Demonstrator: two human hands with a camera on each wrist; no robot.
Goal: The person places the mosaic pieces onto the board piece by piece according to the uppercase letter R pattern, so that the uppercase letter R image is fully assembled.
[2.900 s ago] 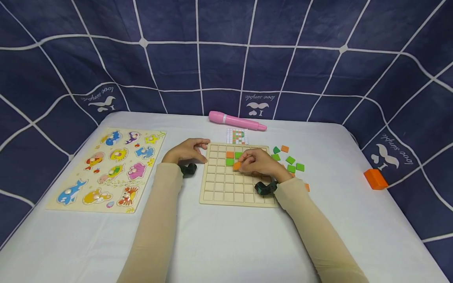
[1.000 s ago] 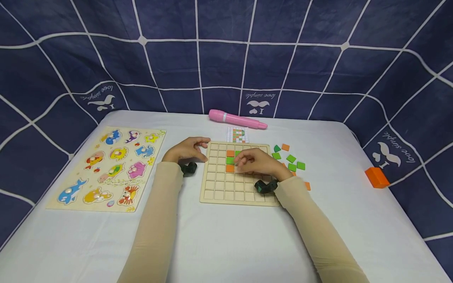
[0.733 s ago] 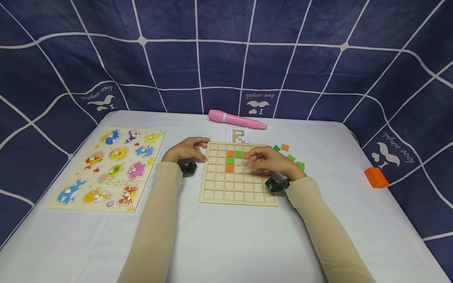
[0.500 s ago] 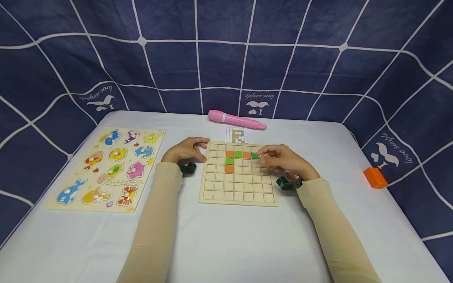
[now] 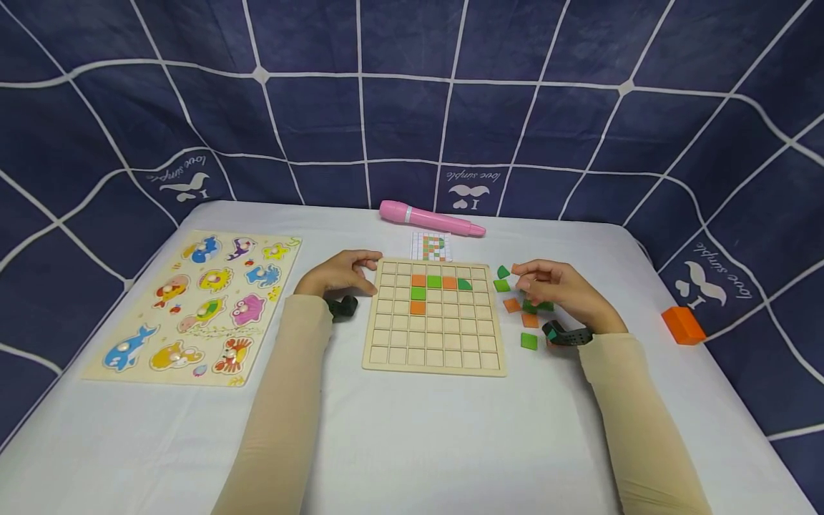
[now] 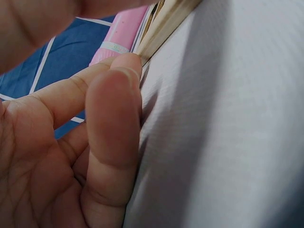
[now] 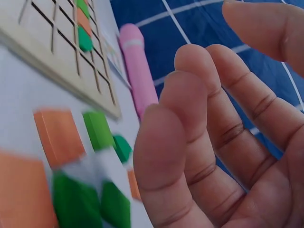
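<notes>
A wooden grid board (image 5: 399,343) lies in the middle of the table in the head view. In it sit an orange-green row, ending at the right in a dark green rounded tile (image 5: 465,285), and a short column below the row's left end. My left hand (image 5: 341,274) rests at the board's upper left edge, fingertips right at the rim. My right hand (image 5: 560,286) hovers over loose tiles right of the board, its fingers relaxed with nothing between them. Beneath it are a green tile (image 5: 529,341) and an orange tile (image 5: 511,305); others are partly hidden.
Behind the board lie a pattern card (image 5: 431,246) and a pink pen-shaped thing (image 5: 431,219). A sea-animal knob puzzle (image 5: 193,307) lies on the left. An orange block (image 5: 684,325) stands at the far right, near the blue cloth (image 5: 412,114).
Earlier my right hand set an orange tile into the column. It then moved right, off the board to the loose tiles, uncovering the row. My left hand stayed put.
</notes>
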